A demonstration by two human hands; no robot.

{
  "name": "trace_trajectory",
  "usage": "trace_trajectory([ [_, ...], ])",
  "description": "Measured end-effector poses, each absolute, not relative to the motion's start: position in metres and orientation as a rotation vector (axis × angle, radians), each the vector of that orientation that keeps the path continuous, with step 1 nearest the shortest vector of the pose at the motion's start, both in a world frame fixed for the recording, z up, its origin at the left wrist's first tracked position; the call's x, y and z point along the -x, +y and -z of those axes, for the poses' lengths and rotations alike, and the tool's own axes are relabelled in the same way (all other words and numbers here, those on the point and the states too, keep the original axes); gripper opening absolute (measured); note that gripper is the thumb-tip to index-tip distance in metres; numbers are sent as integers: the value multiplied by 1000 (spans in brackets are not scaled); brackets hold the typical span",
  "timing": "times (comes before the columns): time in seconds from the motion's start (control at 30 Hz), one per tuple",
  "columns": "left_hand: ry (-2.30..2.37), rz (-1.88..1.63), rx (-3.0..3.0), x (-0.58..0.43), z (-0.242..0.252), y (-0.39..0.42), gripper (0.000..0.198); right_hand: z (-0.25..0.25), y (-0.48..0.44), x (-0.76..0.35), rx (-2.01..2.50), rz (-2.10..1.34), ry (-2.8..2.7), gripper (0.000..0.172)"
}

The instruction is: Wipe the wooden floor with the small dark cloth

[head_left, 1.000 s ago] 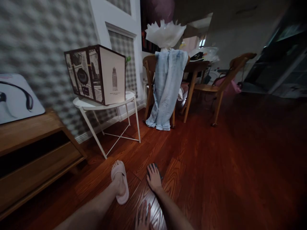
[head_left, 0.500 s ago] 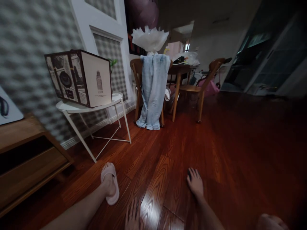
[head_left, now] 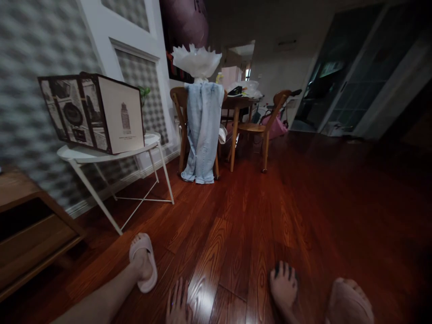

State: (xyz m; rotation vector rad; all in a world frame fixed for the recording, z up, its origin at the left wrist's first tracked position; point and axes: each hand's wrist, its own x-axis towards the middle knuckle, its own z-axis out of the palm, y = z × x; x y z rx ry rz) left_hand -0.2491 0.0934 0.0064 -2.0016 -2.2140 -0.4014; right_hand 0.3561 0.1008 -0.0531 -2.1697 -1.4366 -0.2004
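Note:
Only one hand shows. I take it for my left hand (head_left: 177, 306). It lies at the bottom edge, fingers spread flat on the red-brown wooden floor (head_left: 303, 202), holding nothing. My right hand is out of view. To its left, my left leg ends in a pale slipper (head_left: 144, 263). A bare foot (head_left: 283, 285) with dark marks at the toes rests on the floor to its right. Beside that foot, at the bottom right, sits a second pale slipper (head_left: 349, 302).
A white round side table (head_left: 101, 155) carries a printed box (head_left: 92, 112) by the patterned wall. A low wooden shelf (head_left: 30, 234) is at the left. Jeans (head_left: 202, 130) hang over a wooden chair at a dining table (head_left: 241, 101); a second chair (head_left: 263, 123) stands beside it.
The view has swung to the right. The bare foot has slid right across the floor, and the second slipper has come into view beside it. The hand stays flat on the floor.

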Motion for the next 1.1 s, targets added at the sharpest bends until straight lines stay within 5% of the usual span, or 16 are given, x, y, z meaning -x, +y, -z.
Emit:
trace_trajectory([
  [0.33,-2199,416,2038,241,-23,95,62,37,32,-170,1549,-452,-2296,63],
  [0.5,-2142,400,2066,243,-32,94,68,4,49,-200,1120,-669,-2562,68],
  [0.8,-2148,452,2082,236,-25,96,66,41,82,-385,2013,23,-1805,62],
  [0.97,-2169,492,2067,239,-23,99,53,57,66,-351,2202,250,-1427,67],
  [1.1,-2165,516,2068,217,-9,87,45,55,57,-288,2224,87,-1608,66],
])
